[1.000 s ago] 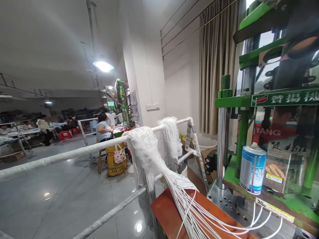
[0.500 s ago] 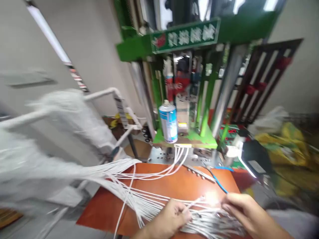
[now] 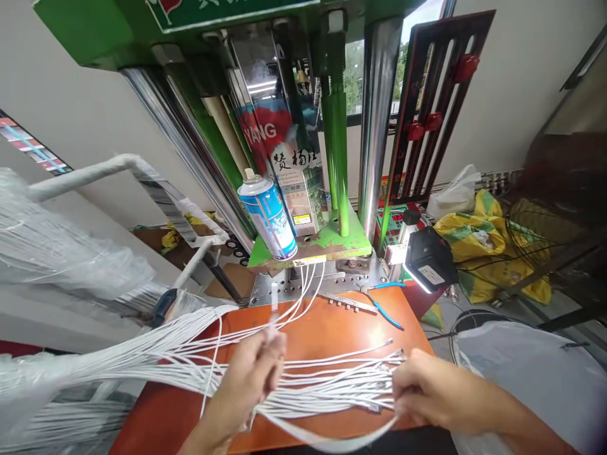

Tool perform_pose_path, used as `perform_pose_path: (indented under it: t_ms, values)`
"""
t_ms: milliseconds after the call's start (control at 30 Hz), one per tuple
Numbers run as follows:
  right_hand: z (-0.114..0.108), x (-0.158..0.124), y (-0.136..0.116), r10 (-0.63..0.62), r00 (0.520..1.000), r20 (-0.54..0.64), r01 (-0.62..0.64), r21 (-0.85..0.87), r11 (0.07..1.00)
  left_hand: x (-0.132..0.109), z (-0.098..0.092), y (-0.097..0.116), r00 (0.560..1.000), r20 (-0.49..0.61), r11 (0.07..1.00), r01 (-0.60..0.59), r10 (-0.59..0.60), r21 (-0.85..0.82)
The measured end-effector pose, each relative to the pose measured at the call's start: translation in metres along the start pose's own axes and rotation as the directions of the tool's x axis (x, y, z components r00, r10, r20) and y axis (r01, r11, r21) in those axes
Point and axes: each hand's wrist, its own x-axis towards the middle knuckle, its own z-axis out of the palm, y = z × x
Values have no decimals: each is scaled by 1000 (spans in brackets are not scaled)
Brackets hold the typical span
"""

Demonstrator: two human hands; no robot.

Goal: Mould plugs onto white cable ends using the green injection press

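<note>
A spread bundle of white cables (image 3: 327, 396) lies across the orange table, its metal-tipped ends pointing right. My left hand (image 3: 253, 373) is closed over the bundle on a white cable, and a pale, blurred tip (image 3: 274, 303) sticks up from its fingers. At the right end of the bundle, my right hand (image 3: 417, 388) is closed too. A motion-blurred loop of white cable (image 3: 332, 442) sags between the two hands near the table's front edge. The fingertips of the right hand are partly hidden.
Behind the orange table (image 3: 341, 332) stands a green press (image 3: 358, 246) with a spray can (image 3: 270, 218) on its plate. Several cables run into it. Blue-handled pliers (image 3: 389, 314) and a metal bar (image 3: 348, 302) lie near its base. A lamp (image 3: 431, 262) stands right; wrapped cables hang left.
The view has shifted closer to the press. My left hand has risen off the bundle with a cable, and my right hand has moved to the cable ends, a loop now hanging between them.
</note>
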Motion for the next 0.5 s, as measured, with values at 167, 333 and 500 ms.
perform_pose_path:
  t_ms: [167,333,500]
  values:
    - [25,44,-10,-54,975,-215,82,124,989,20,71,4,835,549,951,196,-34,-239]
    - [22,68,22,16,950,-311,84,306,948,18,77,-25,811,547,869,409,-205,-280]
    - [28,78,8,-122,834,-538,230,139,963,25,75,-25,798,580,866,398,-165,-302]
